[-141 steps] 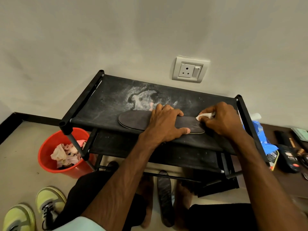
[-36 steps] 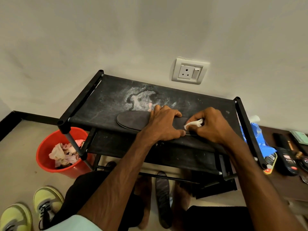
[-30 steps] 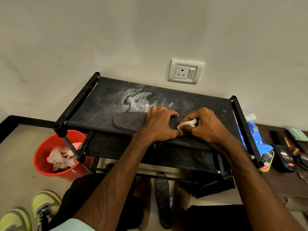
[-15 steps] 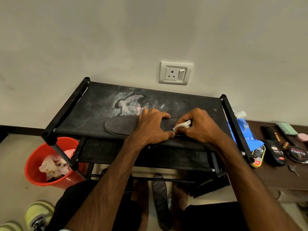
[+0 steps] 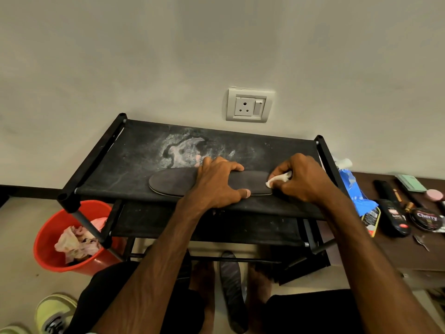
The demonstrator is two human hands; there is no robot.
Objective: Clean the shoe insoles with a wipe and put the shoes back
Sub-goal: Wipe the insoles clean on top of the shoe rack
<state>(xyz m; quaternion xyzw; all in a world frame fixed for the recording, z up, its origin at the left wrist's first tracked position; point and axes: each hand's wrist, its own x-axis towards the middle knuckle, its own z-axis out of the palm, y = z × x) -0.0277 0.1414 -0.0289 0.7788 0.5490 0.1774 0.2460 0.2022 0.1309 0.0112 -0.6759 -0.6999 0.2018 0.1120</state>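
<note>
A dark grey insole (image 5: 173, 182) lies lengthwise on the top shelf of a black shoe rack (image 5: 134, 150). My left hand (image 5: 218, 183) presses down on its middle with spread fingers. My right hand (image 5: 302, 177) pinches a small white wipe (image 5: 277, 180) against the insole's right end. A second dark insole (image 5: 232, 289) lies on the floor between my feet. A yellow-green shoe (image 5: 54, 312) stands at the lower left, with the tip of another shoe (image 5: 12, 330) at the frame's corner.
A red bucket (image 5: 51, 259) with crumpled used wipes stands left of the rack. A brown low table (image 5: 409, 251) on the right holds a blue wipe packet (image 5: 356, 191), a black bottle (image 5: 391, 216) and a polish tin (image 5: 427, 216). A wall socket (image 5: 249, 105) is behind the rack.
My right hand with the wipe has slid rightward from beside my left hand to the insole's right end. My left hand stays pressed on the middle.
</note>
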